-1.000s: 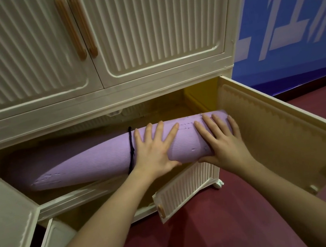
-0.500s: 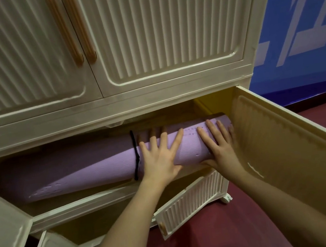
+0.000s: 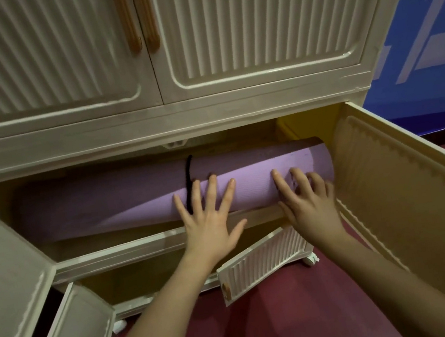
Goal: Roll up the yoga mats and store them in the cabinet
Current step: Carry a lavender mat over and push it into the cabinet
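Basically a cream ribbed cabinet [image 3: 208, 118] with its middle compartment open, doors swung out to either side. Far left: the left door panel [image 3: 3, 273] hangs open; below it a lower door [image 3: 67, 335] is ajar too, and what that bottom compartment holds can't be seen. Inside the middle compartment lies the rolled purple yoga mat [image 3: 122, 200], on its side, lengthwise across the shelf, filling nearly the whole width. A black strap [image 3: 189, 179] circles it near the middle, presumably to keep the roll from springing loose. Left hand [image 3: 208, 216] is flat, fingers spread and straight, palm pressing the front of the roll just right of the strap, one finger overlapping it; nothing gripped. Right hand [image 3: 307, 204] presses the roll's right end, fingers slightly bent over the curve, thumb under the lower edge, no clear pinch. Both palms face inward, so this reads as pushing the mat deeper to clear the sill. A small ribbed door [image 3: 264, 266] hangs open beneath the hands. Right door [image 3: 410, 198] is wide open, the mat's end just beside it. Upper doors with wooden handles [image 3: 139, 16] are closed. Only one mat is visible; others not in view.
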`<action>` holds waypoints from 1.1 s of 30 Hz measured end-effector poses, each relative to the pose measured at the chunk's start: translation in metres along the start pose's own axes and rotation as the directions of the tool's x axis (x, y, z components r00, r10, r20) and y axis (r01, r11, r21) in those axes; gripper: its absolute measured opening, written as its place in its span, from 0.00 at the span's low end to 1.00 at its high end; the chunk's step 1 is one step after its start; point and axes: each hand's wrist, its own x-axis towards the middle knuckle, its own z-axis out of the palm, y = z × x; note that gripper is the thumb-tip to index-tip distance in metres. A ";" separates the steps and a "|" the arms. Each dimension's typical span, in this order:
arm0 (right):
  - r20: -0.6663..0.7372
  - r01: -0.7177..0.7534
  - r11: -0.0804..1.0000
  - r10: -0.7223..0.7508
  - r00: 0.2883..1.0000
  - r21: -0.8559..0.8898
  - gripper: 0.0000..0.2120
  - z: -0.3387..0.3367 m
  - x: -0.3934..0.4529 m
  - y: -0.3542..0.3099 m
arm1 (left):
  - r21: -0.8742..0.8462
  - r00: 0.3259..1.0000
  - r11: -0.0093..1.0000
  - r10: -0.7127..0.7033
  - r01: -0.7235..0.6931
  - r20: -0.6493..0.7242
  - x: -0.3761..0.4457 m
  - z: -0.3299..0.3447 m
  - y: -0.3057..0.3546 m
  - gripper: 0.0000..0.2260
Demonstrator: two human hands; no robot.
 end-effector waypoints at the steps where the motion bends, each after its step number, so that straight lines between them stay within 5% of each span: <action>1: 0.022 -0.035 0.999 0.035 0.999 -0.001 0.26 0.000 0.000 -0.006 | -0.006 1.000 1.000 -0.016 0.016 0.022 -0.001 0.000 0.002 0.35; 7: 0.278 -0.146 0.989 0.130 0.952 0.038 0.25 0.005 0.028 -0.024 | -0.054 0.973 0.989 -0.122 0.135 0.197 0.034 -0.018 0.007 0.33; 11: 0.384 -0.190 0.982 0.172 0.907 0.007 0.16 0.012 0.048 -0.025 | -0.064 0.967 0.984 -0.148 0.165 0.208 0.050 -0.004 0.002 0.36; 15: 0.505 -0.243 0.968 0.240 0.829 -0.060 0.18 0.013 0.055 -0.025 | -0.030 0.963 0.987 -0.149 0.160 0.225 0.057 0.009 0.003 0.36; 20: 0.401 -0.414 0.910 0.369 0.839 0.029 0.16 0.023 0.040 -0.051 | -0.017 0.955 0.991 -0.126 0.136 0.267 0.041 0.002 0.004 0.31; 28: 0.432 -0.308 0.948 0.247 0.868 0.076 0.21 0.051 0.034 -0.031 | 0.003 0.940 0.991 -0.127 0.133 0.318 0.017 0.011 -0.007 0.28; 33: 0.411 -0.334 0.931 0.249 0.877 0.148 0.24 0.042 0.036 -0.033 | 0.035 0.903 0.956 -0.287 0.291 0.321 0.005 0.014 -0.029 0.31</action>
